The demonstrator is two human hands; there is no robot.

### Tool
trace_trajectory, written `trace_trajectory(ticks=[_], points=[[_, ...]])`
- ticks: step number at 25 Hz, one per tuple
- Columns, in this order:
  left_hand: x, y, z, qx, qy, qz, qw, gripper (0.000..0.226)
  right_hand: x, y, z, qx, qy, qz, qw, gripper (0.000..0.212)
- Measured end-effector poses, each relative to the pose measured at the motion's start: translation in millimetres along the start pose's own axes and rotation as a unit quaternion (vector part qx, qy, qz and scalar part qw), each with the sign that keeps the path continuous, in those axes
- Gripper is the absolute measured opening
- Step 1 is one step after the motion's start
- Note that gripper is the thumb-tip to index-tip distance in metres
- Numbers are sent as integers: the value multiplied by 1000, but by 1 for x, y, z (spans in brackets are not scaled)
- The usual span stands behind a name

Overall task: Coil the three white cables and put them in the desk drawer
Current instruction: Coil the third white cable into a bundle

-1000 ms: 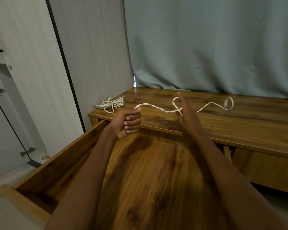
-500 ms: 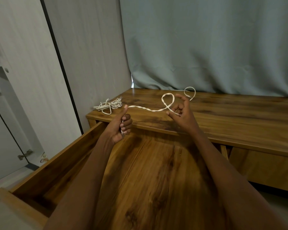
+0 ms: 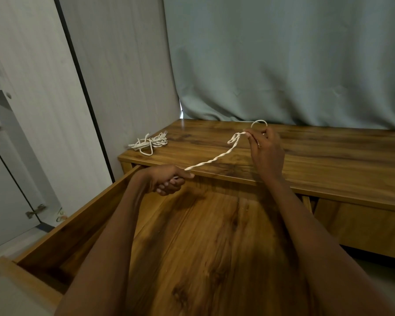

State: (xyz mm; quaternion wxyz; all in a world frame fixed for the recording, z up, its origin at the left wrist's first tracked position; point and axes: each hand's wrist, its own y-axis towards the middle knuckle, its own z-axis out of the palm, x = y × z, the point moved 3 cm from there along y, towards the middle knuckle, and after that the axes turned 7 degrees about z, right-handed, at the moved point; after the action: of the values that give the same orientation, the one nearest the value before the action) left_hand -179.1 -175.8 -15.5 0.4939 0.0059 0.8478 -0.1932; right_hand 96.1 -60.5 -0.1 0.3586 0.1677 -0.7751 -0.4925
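A twisted white cable (image 3: 211, 160) stretches in the air between my hands. My left hand (image 3: 167, 181) grips its near end above the back of the open drawer (image 3: 205, 247). My right hand (image 3: 263, 151) is raised over the desk top (image 3: 328, 156) and pinches the far end, where the cable folds into small loops. A tangled bundle of white cable (image 3: 151, 143) lies on the desk's far left corner, apart from both hands. The drawer floor that shows between my arms holds nothing.
A grey-green curtain (image 3: 283, 65) hangs behind the desk. A pale wall panel with a black strip (image 3: 82, 83) stands to the left, close to the drawer's left wall (image 3: 78, 226). White cupboard doors (image 3: 7, 179) are further left.
My right hand has lifted and moved right, pulling the cable taut off the desk. My left hand has turned palm down and sunk a little. The loops have gathered at my right fingers.
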Motion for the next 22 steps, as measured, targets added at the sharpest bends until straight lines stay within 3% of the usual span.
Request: trace_trajectory(ticks=[4,6,8,10,13,16,19,22], points=[[-15,-7,15,105,88,-23,990,56,-14,5,2,8,-88,10,996,19],[-24,-10,24,145,35,29,988,56,-17,3,8,52,-125,-9,991,18],[-31,-9,31,194,-100,103,970,59,-12,-3,16,109,-137,-39,984,17],[-33,-8,35,258,-264,162,915,61,0,-11,25,162,-115,-79,977,23],[-38,-10,33,323,-433,267,798,61,20,-21,39,253,-54,-130,957,42],[-45,-15,20,255,-512,396,718,55,32,-33,50,331,-9,-166,929,39],[-45,-14,7,92,-543,478,684,52,53,-50,56,392,35,-189,900,33],[-38,-12,-3,-77,-587,500,632,50,74,-60,58,417,94,-168,888,44]])
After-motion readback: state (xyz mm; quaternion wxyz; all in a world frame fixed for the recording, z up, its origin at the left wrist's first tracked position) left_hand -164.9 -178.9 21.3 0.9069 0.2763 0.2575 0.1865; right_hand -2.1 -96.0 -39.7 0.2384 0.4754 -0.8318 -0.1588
